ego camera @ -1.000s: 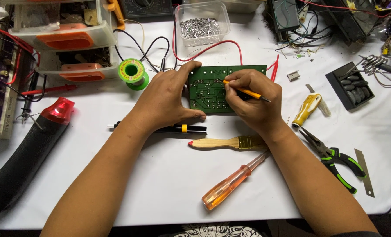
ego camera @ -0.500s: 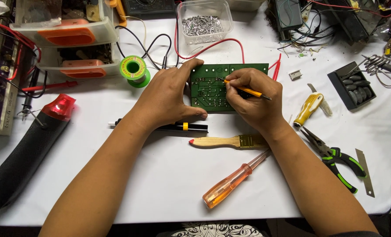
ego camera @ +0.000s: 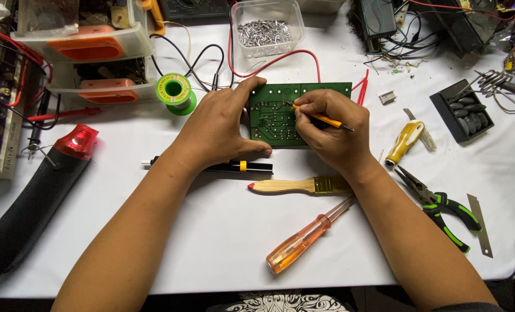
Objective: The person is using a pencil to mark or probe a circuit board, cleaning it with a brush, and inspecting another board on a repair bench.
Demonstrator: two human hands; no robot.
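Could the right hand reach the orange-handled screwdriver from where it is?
Probably yes. The orange-handled screwdriver lies uncovered on the white table just below the right hand, but that hand now grips a thin orange tool against the green circuit board.

One view only, from the camera on my head, looking steeply down and slightly forward over the white bench; my forearms enter from the bottom edge and my hands meet just above frame centre, left hand and right hand on the green circuit board. Close range: the bench fills nearly the whole frame, its near edge showing along the bottom and clutter running off the top, left and right. No second view, so nothing is shared between cameras.
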